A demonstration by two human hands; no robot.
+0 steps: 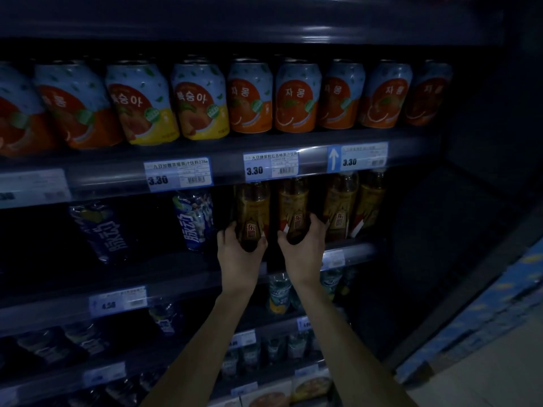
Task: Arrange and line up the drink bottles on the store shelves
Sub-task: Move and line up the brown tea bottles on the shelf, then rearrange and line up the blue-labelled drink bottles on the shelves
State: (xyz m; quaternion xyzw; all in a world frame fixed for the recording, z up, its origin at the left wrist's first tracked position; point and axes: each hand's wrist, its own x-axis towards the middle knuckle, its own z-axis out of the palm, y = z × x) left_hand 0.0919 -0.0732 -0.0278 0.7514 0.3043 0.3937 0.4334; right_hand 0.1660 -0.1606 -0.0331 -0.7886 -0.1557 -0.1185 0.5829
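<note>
Two amber drink bottles gripped at once, low on their bodies, on the second shelf [346, 254] down. Left hand [239, 254] wrapped around the base of the left amber bottle [252, 212], fingers curled behind it, thumb to the front. Right hand [304, 248] closed likewise around the neighbouring amber bottle [293, 210]. Both bottles standing roughly upright just behind the shelf's front rail, necks hidden behind the price tags [271, 167] on the shelf edge above. Two more amber bottles [355, 207] to the right, close together and already near the front edge. Further left, a blue-labelled bottle [195, 221] leaning slightly, then a gap, then another blue bottle [97, 230] tilted more, well apart from it. Above, a neat row of fruit-drink cans [249, 98].

Step in hand, by the look of it: drawing or nudging this pair into line with the two on the right, labels facing outward. Whether lifted or merely slid, impossible to tell in the dim light.

Next move likely calling for: setting both bases flat and level with the neighbours, closing any gap between them, turning labels square to the front, then letting go without tipping. After that, probably the leaning blue bottles on the left, still out of line and loosely spaced.
</note>
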